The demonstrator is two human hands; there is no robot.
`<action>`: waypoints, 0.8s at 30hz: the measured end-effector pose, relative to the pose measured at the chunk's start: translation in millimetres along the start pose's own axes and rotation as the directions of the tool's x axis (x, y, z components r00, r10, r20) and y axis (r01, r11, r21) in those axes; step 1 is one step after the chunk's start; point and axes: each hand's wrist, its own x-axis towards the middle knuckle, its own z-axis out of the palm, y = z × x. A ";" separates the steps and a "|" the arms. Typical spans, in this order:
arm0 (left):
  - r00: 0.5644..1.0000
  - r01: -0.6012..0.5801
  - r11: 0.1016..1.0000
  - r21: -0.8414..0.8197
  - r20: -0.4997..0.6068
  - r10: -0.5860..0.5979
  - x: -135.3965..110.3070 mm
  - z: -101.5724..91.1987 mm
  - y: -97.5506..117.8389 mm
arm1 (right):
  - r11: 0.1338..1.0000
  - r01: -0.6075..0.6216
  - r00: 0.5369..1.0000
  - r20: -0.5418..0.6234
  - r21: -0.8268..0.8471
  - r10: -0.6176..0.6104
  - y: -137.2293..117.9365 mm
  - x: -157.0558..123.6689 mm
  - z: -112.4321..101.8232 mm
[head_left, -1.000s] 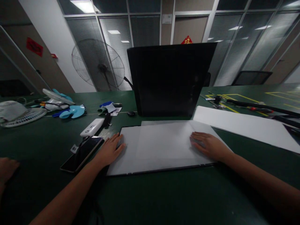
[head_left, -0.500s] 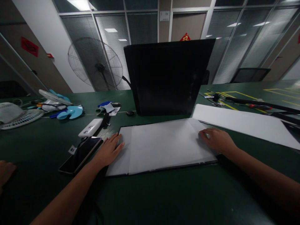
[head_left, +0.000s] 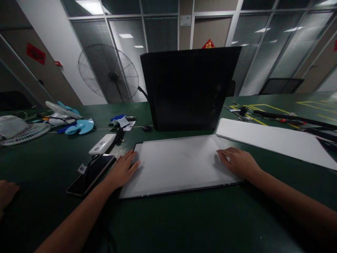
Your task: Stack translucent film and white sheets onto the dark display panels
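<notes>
A thin white sheet [head_left: 179, 165] lies over a flat, black-edged panel [head_left: 195, 189] on the green table. At the panel's left side my left hand [head_left: 122, 170] rests open, fingers stretched out over its edge. My right hand [head_left: 238, 162] is closed at the right part of the sheet, thumb and fingers pinched together on it. Just left of my left hand lie a black phone [head_left: 91, 175] with a small tag and a white device [head_left: 102, 143].
Behind the panel stands a large black screen-like panel [head_left: 192, 89]. Further white sheets [head_left: 273, 142] lie at right, near black strips [head_left: 295, 117]. Fan parts, including blue blades [head_left: 80, 127], are at left. Another person's hand [head_left: 7, 193] shows at the left edge.
My right hand has shifted a little left, and the white sheet has slid left with it, covering more of the panel's left side. My left hand has stayed in place.
</notes>
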 end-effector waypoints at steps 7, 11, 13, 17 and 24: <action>1.000 0.013 1.000 -0.001 0.012 -0.013 -0.7 -0.8 1.9 | 0.973 0.181 0.983 -0.054 0.140 -0.175 -3.8 -0.1 3.5; 1.000 0.010 1.000 -0.009 0.006 -0.010 -0.3 0.5 0.9 | 0.952 0.217 0.976 -0.073 0.218 -0.205 -0.6 1.1 5.1; 1.000 0.004 1.000 -0.014 0.001 -0.004 -0.3 1.1 -0.2 | 0.943 0.235 0.972 -0.081 0.235 -0.222 0.8 1.7 4.9; 1.000 -0.005 0.999 -0.034 -0.012 0.005 -0.8 0.2 -1.8 | 0.932 0.279 0.960 -0.088 0.231 -0.266 2.2 2.0 3.1; 0.998 0.020 0.998 -0.064 -0.055 -0.023 -0.2 -2.7 1.8 | 0.905 0.331 0.942 -0.148 0.268 -0.300 6.3 0.9 6.9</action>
